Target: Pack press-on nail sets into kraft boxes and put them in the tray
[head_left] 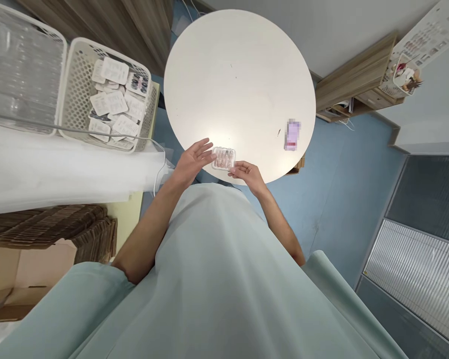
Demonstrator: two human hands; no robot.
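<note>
A small clear case of press-on nails (223, 158), pinkish and laid in rows, is held up near the front edge of the round white table. My right hand (249, 175) pinches its lower right corner between thumb and fingers. On the other side, my left hand (192, 162) has its fingers stretched out and apart, with the thumb tip at the case's left edge. Whether that thumb presses on the case or only rests beside it is hard to make out.
The white table (239, 65) carries a blurred purple item (292, 135) at right. To the left stand a white basket (73, 94) of carded packs and a basket of clear plastic cases (18, 70). White wrap (60, 167) and folded cardboard (56, 224) lie nearer; a grey cable crosses there.
</note>
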